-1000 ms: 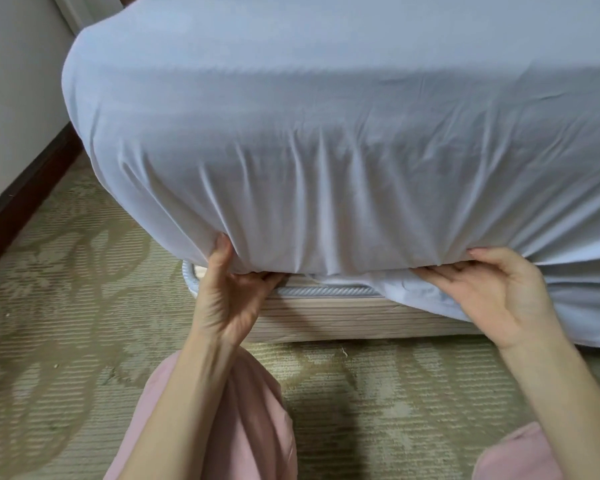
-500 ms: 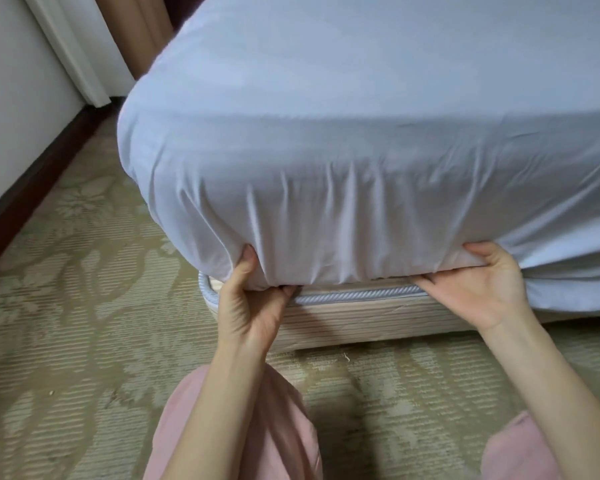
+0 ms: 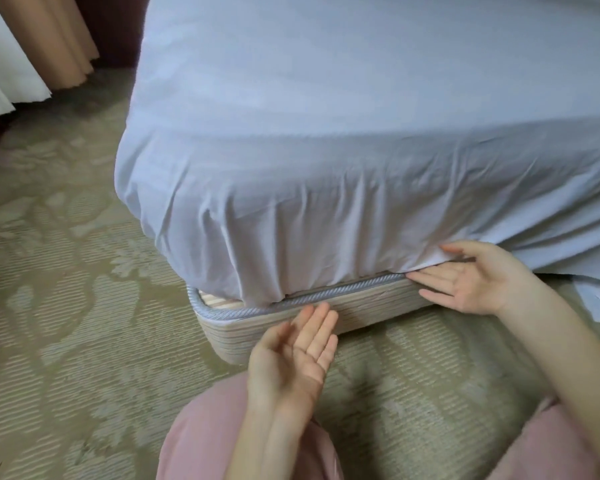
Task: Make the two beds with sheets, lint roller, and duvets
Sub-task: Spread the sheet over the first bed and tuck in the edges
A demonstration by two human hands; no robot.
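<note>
The sheet [image 3: 326, 202] is drawn over the mattress corner above both hands, and its gathered hem ends just above the left hand [image 3: 291, 358] and meets the fingertips of the right hand [image 3: 471, 282]. The left hand is flat and palm-up, holding nothing, just in front of the bed base [image 3: 274, 327] and clear of the cloth. The right hand is also flat and palm-up. Its fingers point into the seam between mattress and base, and its thumb rests on the hem.

This looks like the tucking stage. To do it well, slide flat fingers deep into that seam and carry the cloth in with them. Then smooth the pleats above the left hand (they bunch thickly there) so the side lies taut.

Beyond the right hand, a loose flap [image 3: 586, 271] hangs down past the base, and it probably needs tucking next. The ridged cord [image 3: 326, 296] along the base edge, between the hands, may snag the cloth. The person's pink-clad knees [image 3: 201, 445] sit close below the hands, so there is little room to move. The patterned carpet [image 3: 66, 306] spreads out to the left of the left hand, and the curtains [image 3: 49, 39] hang well away.
</note>
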